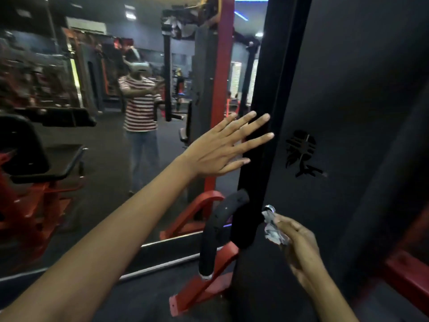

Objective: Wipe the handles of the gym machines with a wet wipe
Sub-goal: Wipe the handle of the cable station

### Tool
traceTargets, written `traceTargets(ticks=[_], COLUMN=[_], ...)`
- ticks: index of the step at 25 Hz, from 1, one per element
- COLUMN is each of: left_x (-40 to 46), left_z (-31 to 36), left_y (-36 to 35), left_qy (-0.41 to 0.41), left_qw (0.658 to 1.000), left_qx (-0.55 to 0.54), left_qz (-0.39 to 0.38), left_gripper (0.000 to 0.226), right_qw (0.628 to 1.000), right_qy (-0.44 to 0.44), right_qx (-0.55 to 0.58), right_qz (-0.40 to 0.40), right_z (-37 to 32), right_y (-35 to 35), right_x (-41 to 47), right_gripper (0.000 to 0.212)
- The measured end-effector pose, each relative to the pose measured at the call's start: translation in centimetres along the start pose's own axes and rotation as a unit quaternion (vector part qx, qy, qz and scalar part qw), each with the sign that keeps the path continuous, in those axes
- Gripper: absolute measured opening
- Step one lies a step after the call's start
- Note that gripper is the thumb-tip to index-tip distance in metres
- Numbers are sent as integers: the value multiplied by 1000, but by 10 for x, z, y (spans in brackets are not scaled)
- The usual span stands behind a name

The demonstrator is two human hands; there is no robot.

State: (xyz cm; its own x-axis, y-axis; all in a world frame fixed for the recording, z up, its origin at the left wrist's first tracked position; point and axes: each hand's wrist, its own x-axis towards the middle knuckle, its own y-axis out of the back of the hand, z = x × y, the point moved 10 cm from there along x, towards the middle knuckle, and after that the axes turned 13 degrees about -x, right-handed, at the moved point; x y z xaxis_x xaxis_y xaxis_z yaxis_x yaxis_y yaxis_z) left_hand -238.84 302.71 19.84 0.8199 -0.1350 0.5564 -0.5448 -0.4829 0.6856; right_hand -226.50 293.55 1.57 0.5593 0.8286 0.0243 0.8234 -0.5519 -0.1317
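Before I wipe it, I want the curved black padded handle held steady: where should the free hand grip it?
Grip the curved black padded handle at mid-curve, from the left: its top joins the black upright pad, and the right hand with the wipe is on the right.

Bare forearms, no sleeves showing

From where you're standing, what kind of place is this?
Almost certainly a gym. A big wall mirror reflects red-framed machines, and a tall black machine column stands close by with a padded curved handle. The right hand pinches a crumpled wet wipe; the left hand reaches out, open.
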Motion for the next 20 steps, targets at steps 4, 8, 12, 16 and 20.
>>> traceTargets(ticks=[4,8,12,16,20], left_x=[1,2,5,11,15], left_z=[-6,-8,-17,-21,-24], left_y=[-8,-13,-16,-24,-33], left_qy=[-34,-57,-112,-175,-227], left_qw=[999,996,985,964,941], left_qx=[-21,-53,-88,-133,-157], left_qz=[25,51,93,152,196], left_gripper=[60,62,62,65,71], right_qw=[946,778,624,545,576], right_qy=[220,422,445,388,267], right_qx=[-230,-457,-635,-734,-761], right_qz=[58,90,91,117,134], right_z=[-78,-124,-111,-101,-92], right_y=[-17,-70,-112,-129,-134], right_x=[-29,-52,-39,-15,5], right_gripper=[18,30,41,43,42])
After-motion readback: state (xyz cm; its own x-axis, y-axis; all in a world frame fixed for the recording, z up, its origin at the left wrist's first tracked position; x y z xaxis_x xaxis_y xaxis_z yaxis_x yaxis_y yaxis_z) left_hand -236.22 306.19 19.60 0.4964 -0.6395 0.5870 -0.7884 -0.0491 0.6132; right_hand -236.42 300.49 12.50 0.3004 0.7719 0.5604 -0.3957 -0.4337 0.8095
